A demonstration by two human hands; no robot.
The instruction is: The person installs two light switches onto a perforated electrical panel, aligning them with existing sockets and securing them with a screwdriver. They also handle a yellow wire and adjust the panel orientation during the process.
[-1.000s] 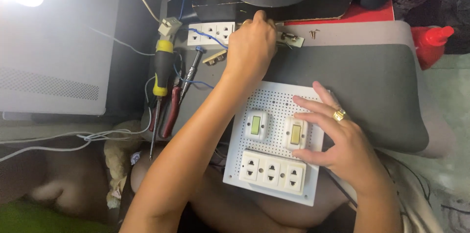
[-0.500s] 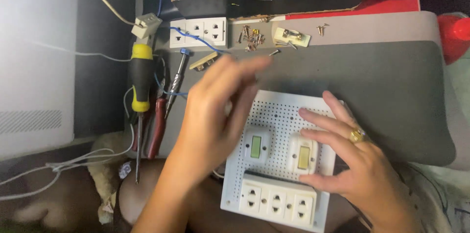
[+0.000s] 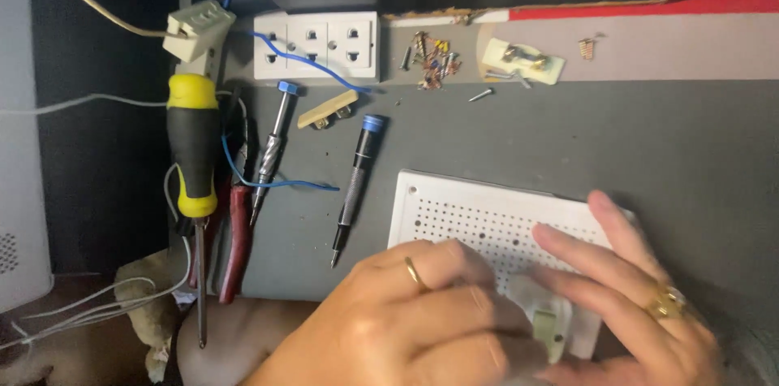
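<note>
The left hand (image 3: 422, 317) lies at the near edge of the grey mat (image 3: 649, 142), fingers curled together over the near part of the white perforated board (image 3: 479, 215); a ring sits on one finger. Whether those fingers pinch anything cannot be told, since they cover whatever is under them. The right hand (image 3: 625, 297) rests beside it on the board's right part, fingers spread flat and long, a gold ring on one. Between the two hands a white switch module with a pale green rocker (image 3: 548, 325) stands on the board, the fingers of both hands touching or very nearly touching it.

Left of the board a small blue-capped screwdriver (image 3: 353, 187) lies on the mat, a second blue-capped one (image 3: 272, 142) further left, with a blue wire (image 3: 276, 183) running past it. At the mat's left edge lie a yellow-and-black screwdriver (image 3: 192, 159) and red-handled pliers (image 3: 237, 240). Along the far edge sit a white triple socket strip (image 3: 316, 45), a heap of small screws (image 3: 430, 57) and a cream-coloured part (image 3: 523, 61).
</note>
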